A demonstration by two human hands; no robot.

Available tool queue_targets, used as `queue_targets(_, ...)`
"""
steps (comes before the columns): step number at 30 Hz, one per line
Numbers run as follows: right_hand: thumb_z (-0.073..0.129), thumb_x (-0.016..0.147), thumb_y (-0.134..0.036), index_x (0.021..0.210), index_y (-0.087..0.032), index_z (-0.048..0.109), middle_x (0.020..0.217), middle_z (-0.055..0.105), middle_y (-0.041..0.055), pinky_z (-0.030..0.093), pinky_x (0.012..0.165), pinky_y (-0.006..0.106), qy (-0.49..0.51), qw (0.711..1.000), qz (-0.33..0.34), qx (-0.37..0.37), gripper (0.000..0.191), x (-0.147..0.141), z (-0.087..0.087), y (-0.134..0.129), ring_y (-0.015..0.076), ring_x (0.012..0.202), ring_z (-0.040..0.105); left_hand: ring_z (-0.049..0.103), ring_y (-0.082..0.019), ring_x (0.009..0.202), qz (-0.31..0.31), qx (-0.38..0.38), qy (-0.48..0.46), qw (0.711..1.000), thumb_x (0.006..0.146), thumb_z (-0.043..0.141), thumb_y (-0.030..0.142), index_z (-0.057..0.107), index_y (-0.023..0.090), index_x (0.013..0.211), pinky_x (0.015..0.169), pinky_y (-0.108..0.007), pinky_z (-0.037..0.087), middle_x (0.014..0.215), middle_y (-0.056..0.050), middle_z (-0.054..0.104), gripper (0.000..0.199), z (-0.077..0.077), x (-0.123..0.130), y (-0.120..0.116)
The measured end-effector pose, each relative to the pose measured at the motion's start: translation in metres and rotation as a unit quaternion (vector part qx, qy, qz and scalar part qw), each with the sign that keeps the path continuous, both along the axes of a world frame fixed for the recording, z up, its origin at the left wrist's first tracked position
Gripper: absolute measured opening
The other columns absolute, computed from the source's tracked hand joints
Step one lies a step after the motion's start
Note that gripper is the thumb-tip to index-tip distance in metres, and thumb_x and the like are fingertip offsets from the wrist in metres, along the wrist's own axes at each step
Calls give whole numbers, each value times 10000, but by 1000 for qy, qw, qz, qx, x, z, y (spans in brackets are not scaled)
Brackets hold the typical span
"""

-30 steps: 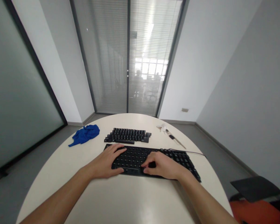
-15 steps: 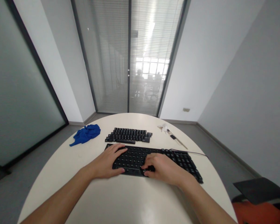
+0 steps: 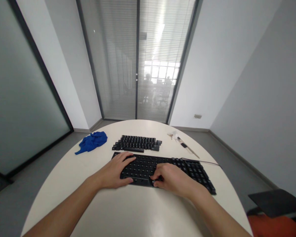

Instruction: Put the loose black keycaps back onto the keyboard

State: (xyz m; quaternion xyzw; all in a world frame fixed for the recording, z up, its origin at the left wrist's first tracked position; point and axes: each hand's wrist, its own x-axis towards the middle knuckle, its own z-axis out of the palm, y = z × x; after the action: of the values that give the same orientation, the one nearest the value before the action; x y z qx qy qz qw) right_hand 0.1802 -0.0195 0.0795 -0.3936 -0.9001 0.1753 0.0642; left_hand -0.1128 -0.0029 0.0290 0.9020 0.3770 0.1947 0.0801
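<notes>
An office meeting room, by its glass partition [image 3: 118, 82] (with blinds [image 3: 160, 49]), round-edged table [image 3: 103, 210] and chair [image 3: 276, 202].

The left forearm [image 3: 71, 204] and right forearm [image 3: 209, 205] are bare, smooth in outline, and taper toward the wrists [image 3: 94, 182]. The left hand [image 3: 114, 171] and right hand [image 3: 171, 177] are bare too, with slim fingers [image 3: 128, 161].

I see the keyboard [image 3: 143, 164] lying across the middle of the desk [image 3: 128, 210], the left hand [image 3: 114, 170] on its left end and the right hand [image 3: 172, 176] right of its centre. Just beyond it sit the keycaps [image 3: 139, 143] in rows. Left of those I have the cloth [image 3: 93, 142]; to their right, the brush [image 3: 184, 145], with a wad [image 3: 173, 135] at its far end. The cable [image 3: 207, 162] runs off right.
</notes>
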Motion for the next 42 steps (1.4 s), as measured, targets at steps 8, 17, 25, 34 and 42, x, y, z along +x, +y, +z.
queue_targets(8, 733, 798, -199, 897, -275, 801, 925, 770, 14, 441, 734, 255, -11, 1000, -17, -18, 142, -4, 3, 1, 215, 889, 686, 413, -355, 1362, 3, -9, -2, 1000, 777, 739, 378, 418, 255, 1466, 1143, -541, 357, 1507, -123, 413, 770, 5, 2, -1)
queue_targets(17, 705, 820, -229, 928, -258, 790, 930, 752, 25, 448, 760, 250, 15, 1000, 3, -11, 140, 0, 0, 1, 197, 874, 671, 408, -353, 1366, 2, -17, -8, 1000, 767, 760, 408, 436, 244, 1464, 1148, -538, 355, 1498, -128, 419, 787, 4, 1, 0)
queue_targets(25, 591, 934, -312, 925, -218, 749, 868, 737, 29, 440, 726, 269, 47, 993, -82, 74, 184, -18, -11, 32, 179, 781, 651, 419, -332, 1362, -10, -22, -21, 999, 817, 731, 432, 438, 248, 1467, 1148, -518, 358, 1500, -118, 436, 736, 3, -5, 3)
queue_targets(34, 587, 941, -234, 1091, -228, 731, 1099, 704, 69, 453, 872, 280, -43, 979, -116, 165, 208, -50, -7, 85, 214, 1018, 651, 472, -299, 1312, -16, -25, -47, 998, 879, 653, 350, 454, 244, 1441, 1127, -492, 384, 1452, -117, 488, 606, 9, -8, 7)
queue_targets(42, 670, 888, -270, 1053, -227, 760, 1087, 707, 74, 460, 897, 287, -75, 980, -94, 157, 193, -65, -17, 96, 236, 1059, 647, 478, -290, 1307, -21, -21, -55, 998, 882, 641, 328, 480, 234, 1419, 1130, -483, 384, 1435, -113, 511, 569, 9, -8, 8)
